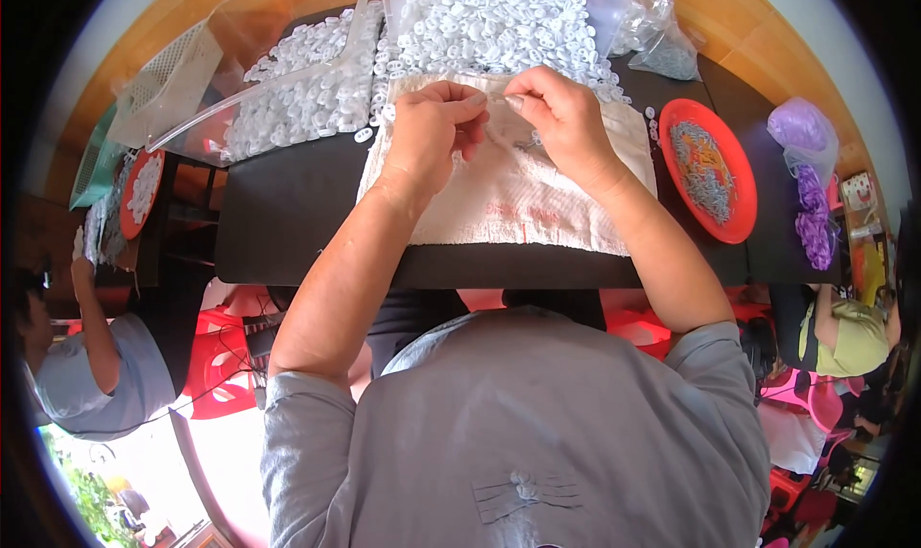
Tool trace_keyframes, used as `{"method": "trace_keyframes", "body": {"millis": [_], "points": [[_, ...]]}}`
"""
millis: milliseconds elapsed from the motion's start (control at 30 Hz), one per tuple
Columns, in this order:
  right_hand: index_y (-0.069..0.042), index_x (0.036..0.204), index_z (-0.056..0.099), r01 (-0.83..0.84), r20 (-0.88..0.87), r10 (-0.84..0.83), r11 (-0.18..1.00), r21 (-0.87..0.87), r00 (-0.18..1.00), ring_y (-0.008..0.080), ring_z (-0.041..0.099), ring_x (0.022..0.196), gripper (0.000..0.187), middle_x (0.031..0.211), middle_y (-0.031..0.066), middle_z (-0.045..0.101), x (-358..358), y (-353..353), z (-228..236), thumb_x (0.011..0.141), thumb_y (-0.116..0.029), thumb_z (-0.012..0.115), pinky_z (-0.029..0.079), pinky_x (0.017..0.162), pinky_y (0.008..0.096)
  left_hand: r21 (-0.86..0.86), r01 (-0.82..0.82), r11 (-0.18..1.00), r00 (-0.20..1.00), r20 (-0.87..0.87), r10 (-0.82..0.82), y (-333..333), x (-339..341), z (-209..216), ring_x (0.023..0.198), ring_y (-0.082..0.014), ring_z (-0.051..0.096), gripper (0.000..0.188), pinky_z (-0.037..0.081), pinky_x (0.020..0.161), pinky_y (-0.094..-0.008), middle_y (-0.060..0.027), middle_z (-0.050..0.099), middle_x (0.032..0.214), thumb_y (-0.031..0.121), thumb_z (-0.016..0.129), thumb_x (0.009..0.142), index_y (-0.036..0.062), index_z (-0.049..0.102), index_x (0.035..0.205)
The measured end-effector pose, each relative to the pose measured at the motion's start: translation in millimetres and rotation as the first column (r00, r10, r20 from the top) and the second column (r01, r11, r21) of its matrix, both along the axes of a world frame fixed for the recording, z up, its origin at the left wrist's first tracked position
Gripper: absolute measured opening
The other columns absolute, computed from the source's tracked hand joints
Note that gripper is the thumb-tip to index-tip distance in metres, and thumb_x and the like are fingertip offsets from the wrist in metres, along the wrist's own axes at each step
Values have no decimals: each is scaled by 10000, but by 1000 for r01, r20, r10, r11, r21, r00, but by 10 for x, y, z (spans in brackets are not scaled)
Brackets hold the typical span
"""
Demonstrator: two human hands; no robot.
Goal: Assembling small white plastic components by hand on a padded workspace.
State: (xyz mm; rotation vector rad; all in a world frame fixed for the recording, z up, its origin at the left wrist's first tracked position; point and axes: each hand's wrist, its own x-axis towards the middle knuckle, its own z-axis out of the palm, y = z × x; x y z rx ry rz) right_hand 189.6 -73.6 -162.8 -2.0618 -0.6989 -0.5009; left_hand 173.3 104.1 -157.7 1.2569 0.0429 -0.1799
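Above a cream cloth, my left hand and my right hand face each other, fingertips a short gap apart. Thumb and finger of each are pinched together. Whatever they hold is too small to make out. Just beyond the hands, many small white oval plastic pieces with holes are heaped in a clear bin and spill onto the cloth's far edge. To the right of the cloth, a red oval plate holds a pile of small grey metal pieces with some orange ones among them.
A second clear bin of white pieces leans at the left of the black table. Clear plastic bags lie at the far right, and a purple bag beyond the plate. Another person sits at the left, one more at the right.
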Motion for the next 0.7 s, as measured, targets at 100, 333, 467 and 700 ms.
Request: {"method": "trace_keyframes", "body": {"millis": [100, 333, 467, 700], "points": [[-10, 924, 626, -14, -198, 49, 984, 176, 979, 67, 553, 738, 54, 800, -4, 624, -9, -4, 13, 886, -48, 615, 447, 696, 211, -74, 29, 997, 999, -27, -31, -18, -28, 11, 591, -151, 563, 103, 432, 493, -267, -95, 608, 772, 66, 594, 896, -37, 594, 890], [-3, 941, 639, 14, -372, 148, 916, 400, 916, 75, 569, 760, 83, 822, 3, 623, -94, 86, 107, 904, -70, 606, 457, 705, 218, -257, 62, 964, 996, -46, -76, -61, -66, 27, 589, -159, 571, 93, 430, 469, -271, -97, 611, 759, 54, 603, 892, -36, 586, 903], [0, 943, 638, 6, -369, 162, 910, 414, 915, 80, 570, 761, 86, 824, 5, 622, -102, 88, 114, 905, -69, 604, 456, 710, 217, -261, 56, 964, 997, -41, -69, -64, -81, 45, 587, -155, 570, 87, 431, 466, -270, -95, 614, 768, 51, 596, 896, -35, 588, 905], [6, 942, 627, 12, -340, 122, 930, 367, 932, 81, 570, 761, 81, 826, 11, 619, -93, 61, 106, 907, -62, 601, 467, 716, 223, -225, 111, 968, 993, -20, -119, -68, -93, 56, 604, -142, 574, 95, 431, 475, -261, -87, 613, 777, 66, 579, 916, -28, 583, 925]]}}
